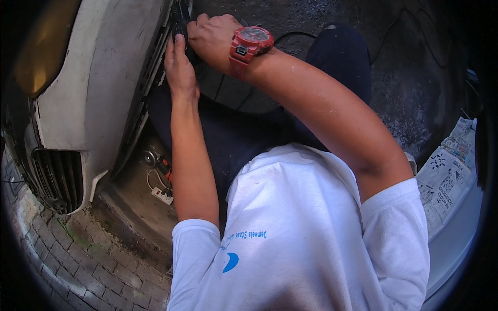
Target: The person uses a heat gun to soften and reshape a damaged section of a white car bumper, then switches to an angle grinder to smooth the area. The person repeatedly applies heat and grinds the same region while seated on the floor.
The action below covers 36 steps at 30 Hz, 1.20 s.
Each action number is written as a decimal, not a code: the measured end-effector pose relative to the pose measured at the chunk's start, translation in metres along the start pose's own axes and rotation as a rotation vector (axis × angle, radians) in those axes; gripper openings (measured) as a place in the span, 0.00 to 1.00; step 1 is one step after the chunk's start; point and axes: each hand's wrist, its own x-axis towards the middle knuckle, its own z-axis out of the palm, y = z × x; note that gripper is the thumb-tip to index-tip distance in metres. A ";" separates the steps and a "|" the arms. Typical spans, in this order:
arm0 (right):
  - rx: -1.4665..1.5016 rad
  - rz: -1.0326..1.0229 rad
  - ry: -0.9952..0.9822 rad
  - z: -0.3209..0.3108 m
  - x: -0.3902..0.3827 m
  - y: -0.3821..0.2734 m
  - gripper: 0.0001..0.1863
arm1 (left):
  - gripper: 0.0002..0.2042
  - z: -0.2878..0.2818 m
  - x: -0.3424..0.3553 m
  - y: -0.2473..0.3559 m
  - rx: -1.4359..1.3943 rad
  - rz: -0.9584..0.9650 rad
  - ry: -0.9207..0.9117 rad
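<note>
Against the edge of a white vehicle body (98,67), both my hands are closed around a black tool (180,19) near the top of the view. My left hand (181,75) has its fingers laid up along the tool's lower side. From the right, my right hand (213,37) grips it, with the knuckles turned up and a red watch (252,44) on the wrist. The fingers cover much of the tool, so its exact kind does not show. Its far end runs out at the picture's top edge.
At lower left, a small grinder-like tool with a round disc (150,157) lies near a white power strip (162,195). A dark grille (59,179) fronts the vehicle above paving bricks (88,264). Newspaper (448,179) covers a pale panel on the right. A black cable (295,33) curves beyond my wrist.
</note>
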 end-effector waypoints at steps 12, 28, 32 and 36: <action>-0.075 -0.074 0.106 0.003 -0.002 0.001 0.14 | 0.30 -0.001 0.001 0.002 -0.016 0.010 -0.014; -0.068 -0.071 0.132 0.007 0.000 0.001 0.14 | 0.29 -0.001 0.004 0.002 0.055 0.037 0.053; -0.026 -0.073 0.113 0.006 0.003 0.002 0.12 | 0.23 0.000 0.002 0.002 0.025 0.073 0.046; -0.020 -0.011 -0.034 0.000 0.006 0.000 0.14 | 0.22 0.000 0.002 0.003 -0.007 0.069 0.019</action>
